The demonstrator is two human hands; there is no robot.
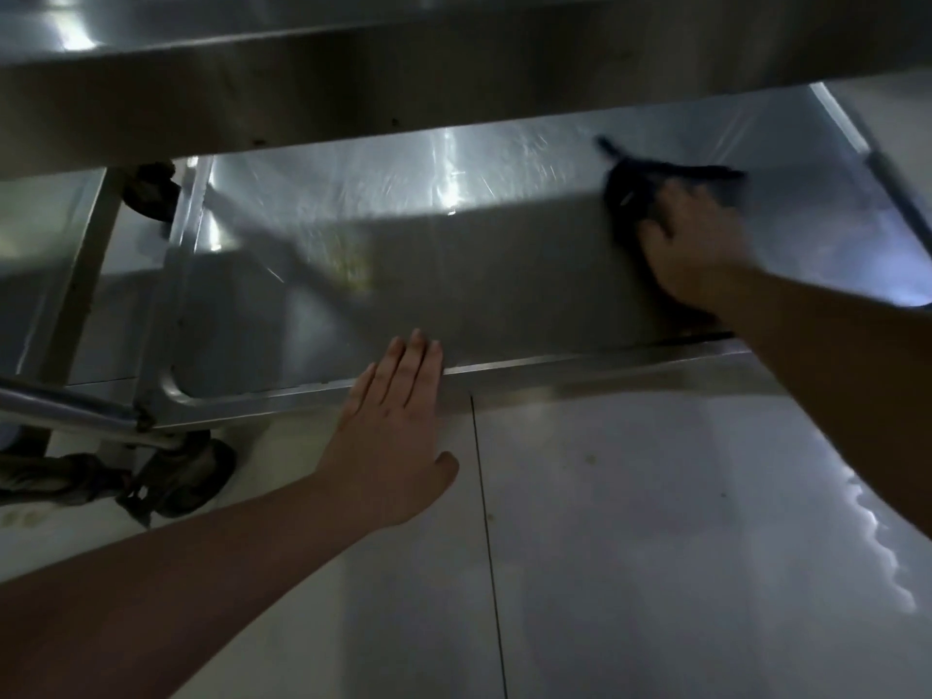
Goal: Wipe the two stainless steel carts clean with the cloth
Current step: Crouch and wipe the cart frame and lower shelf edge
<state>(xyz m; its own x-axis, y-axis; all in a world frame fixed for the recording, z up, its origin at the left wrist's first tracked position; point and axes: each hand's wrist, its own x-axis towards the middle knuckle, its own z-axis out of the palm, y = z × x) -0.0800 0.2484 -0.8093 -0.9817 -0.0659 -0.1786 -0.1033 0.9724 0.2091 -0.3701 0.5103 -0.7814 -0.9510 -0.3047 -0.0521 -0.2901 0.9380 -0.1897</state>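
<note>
A dark cloth [636, 190] is pressed onto the cart's lower shelf [454, 274] by the right hand [693, 244], while the shelf's front rim is touched by the flat left hand [393, 436].

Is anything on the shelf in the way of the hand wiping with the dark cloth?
No, nothing visible blocks it. The right hand holds the dark cloth on the lower shelf, which looks bare to the cloth's left apart from a yellowish smear. The left hand rests flat on the shelf's front edge, well aside.

This looks like a commercial kitchen or similar service area. A stainless steel cart [323, 274] with tiered shelves stands on dark caster wheels [186, 479] over a pale, glossy tiled floor [655, 547].
</note>
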